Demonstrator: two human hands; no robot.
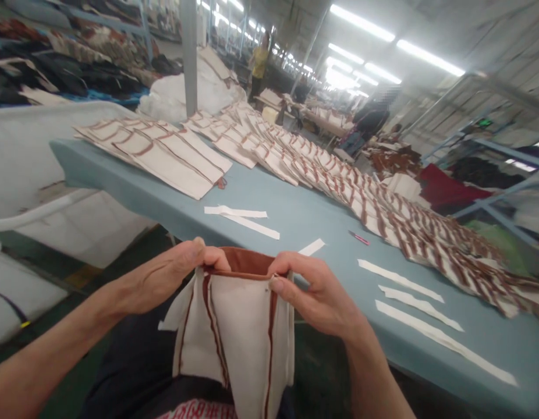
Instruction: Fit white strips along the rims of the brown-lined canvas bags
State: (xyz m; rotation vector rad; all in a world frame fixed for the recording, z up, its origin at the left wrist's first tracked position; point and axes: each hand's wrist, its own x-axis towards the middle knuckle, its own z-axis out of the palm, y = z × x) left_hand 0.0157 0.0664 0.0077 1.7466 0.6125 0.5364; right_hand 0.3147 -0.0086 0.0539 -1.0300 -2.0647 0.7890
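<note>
Together, both hands [180, 267] [315, 291] hold open a brown-lined cream bag [241, 317].

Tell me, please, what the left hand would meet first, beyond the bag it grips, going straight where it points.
Probably the right hand, across the bag, though depth is hard to judge.

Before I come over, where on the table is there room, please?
Bare patches lie between the overlapping strips and the long row of cream pieces, and between the short strip and three rightmost strips. That row is crowded.
</note>
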